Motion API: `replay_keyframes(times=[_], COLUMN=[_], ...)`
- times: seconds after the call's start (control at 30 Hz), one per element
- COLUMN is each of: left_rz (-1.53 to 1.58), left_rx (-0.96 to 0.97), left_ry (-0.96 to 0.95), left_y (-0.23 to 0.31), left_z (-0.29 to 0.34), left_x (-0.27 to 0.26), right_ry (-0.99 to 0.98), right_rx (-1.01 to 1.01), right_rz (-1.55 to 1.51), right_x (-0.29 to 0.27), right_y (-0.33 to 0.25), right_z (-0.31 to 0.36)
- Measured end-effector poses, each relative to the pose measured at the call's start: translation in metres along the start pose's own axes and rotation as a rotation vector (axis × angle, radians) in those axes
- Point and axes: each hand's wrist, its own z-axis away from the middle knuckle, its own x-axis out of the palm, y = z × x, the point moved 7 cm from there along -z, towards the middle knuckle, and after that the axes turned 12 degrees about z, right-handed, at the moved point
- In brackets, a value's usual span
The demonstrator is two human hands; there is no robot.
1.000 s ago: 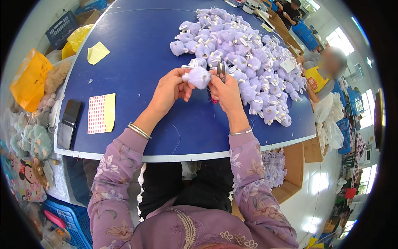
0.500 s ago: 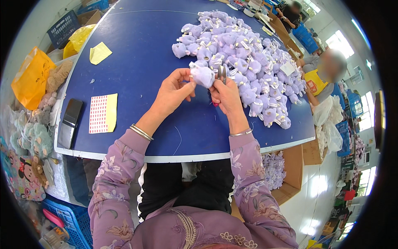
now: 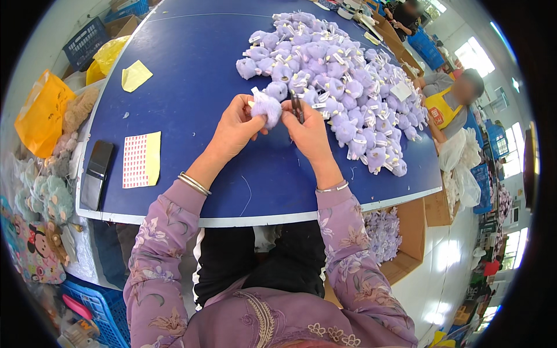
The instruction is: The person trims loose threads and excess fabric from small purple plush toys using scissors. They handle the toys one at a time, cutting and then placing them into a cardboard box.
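Observation:
Above the blue table (image 3: 191, 75), my left hand (image 3: 237, 126) is closed around a small lilac plush toy (image 3: 266, 109), gripping it between thumb and fingers. My right hand (image 3: 307, 132) is closed around a pair of thread snips (image 3: 297, 107), whose dark blades point away from me. The fingertips of that hand touch the toy's right side. Just beyond both hands lies a big heap of similar lilac plush toys (image 3: 354, 93), many with small white tags.
To the left on the table lie a sticker sheet (image 3: 139, 160), a yellow paper (image 3: 136, 76) and a black phone (image 3: 97, 168). A cardboard box (image 3: 411, 235) stands under the right front edge. A co-worker (image 3: 449, 101) sits at the right side.
Both hands have shifted slightly left with the plush toy. The toy has turned in my fingers, and the snips have swung to point more upward and left.

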Motion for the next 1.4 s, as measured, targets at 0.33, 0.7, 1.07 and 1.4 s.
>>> replay_keyframes(times=[0.33,0.7,1.07,1.4], left_rz=[-0.047,0.141,0.032,0.171], left_rx=[0.003,-0.046,-0.035,-0.048], left_ry=[0.033,0.022,0.013,0.093], left_y=[0.000,-0.003,-0.002,-0.009], left_z=[0.001,0.000,0.002,-0.003], left_x=[0.002,-0.001,0.005,-0.010], right_ry=[0.073,-0.015,-0.078,-0.140], right_rx=[-0.133,0.039,0.010,0.064], right_rz=[0.052,-0.344,-0.144,-0.205], right_x=[-0.007,-0.010,0.000,-0.001], right_y=[-0.013,0.003,-0.002,-0.002], right_z=[0.003,-0.001,0.001,0.002])
